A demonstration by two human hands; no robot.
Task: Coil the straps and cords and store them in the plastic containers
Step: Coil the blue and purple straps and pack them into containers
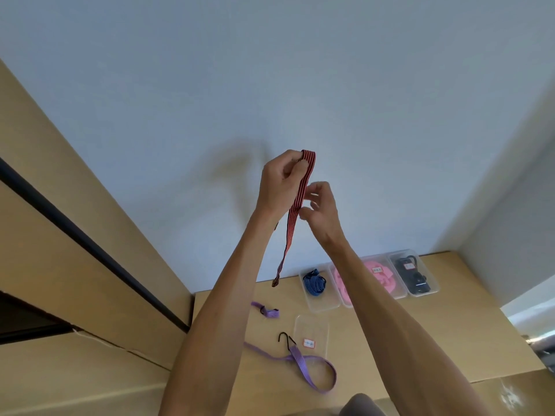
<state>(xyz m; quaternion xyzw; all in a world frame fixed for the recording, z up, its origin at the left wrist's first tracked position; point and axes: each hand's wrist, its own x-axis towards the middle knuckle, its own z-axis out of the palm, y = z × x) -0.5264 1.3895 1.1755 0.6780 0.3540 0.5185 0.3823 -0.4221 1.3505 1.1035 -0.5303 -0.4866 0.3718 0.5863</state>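
High in front of the wall, my left hand (282, 178) grips the folded top of a red and black striped strap (295, 211). The strap hangs down to a dark end fitting just above the table. My right hand (319, 205) pinches the same strap a little lower, from the right. On the table lies a purple strap (303, 363) with a black hook, in a loose loop. A clear lid with a red label (312, 333) lies beside it. Three clear plastic containers stand at the wall: one with a blue coil (315, 285), one with pink straps (377, 279), one with black straps (413, 274).
A small purple strap piece (267, 310) lies left of the containers. The wooden table (420, 340) meets a white wall behind and a tan cabinet (75, 250) on the left. A grey object shows at the bottom edge.
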